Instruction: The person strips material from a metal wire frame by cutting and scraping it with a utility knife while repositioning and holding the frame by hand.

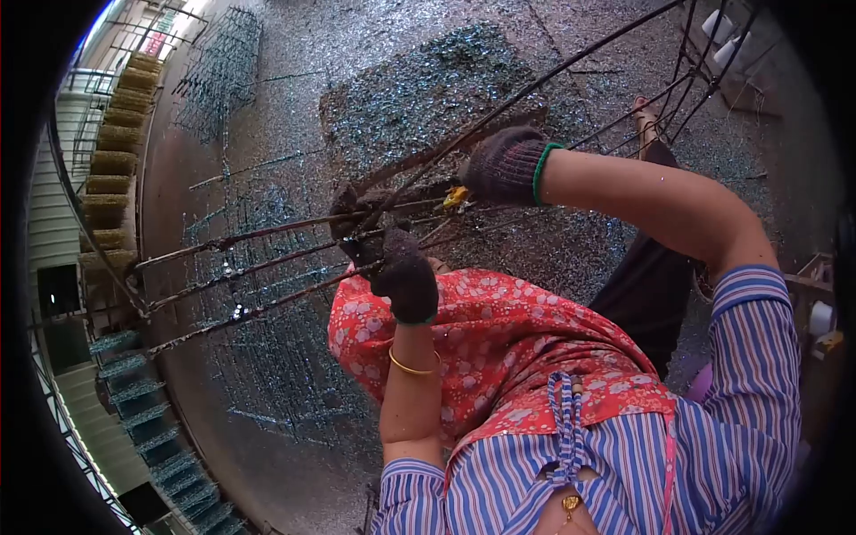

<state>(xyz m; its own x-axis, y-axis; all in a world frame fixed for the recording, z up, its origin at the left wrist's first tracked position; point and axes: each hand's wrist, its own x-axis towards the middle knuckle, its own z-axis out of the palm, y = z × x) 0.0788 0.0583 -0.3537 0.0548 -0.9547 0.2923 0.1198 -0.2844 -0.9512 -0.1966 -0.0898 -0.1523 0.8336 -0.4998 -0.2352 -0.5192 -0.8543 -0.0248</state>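
Observation:
My left hand (406, 276), in a dark knitted glove, is closed around thin dark rods (267, 266) where several of them come together. They fan out leftward, crusted with shiny bits in places. A longer dark rod (535, 85) slants from there to the upper right. My right hand (506, 166), in a dark glove with a green cuff, is closed just right of the left one. A small yellow thing (456, 198) shows by its fingers; its kind and whether it is held cannot be made out. The right fingertips are largely hidden.
A raised block (428, 98) covered in blue-silver glitter lies ahead. Glittering rod frames (285, 357) lie on the floor to the left, others (218, 76) farther off. Racks (111, 178) line the left side. White rolls (731, 52) and crossing rods are at upper right.

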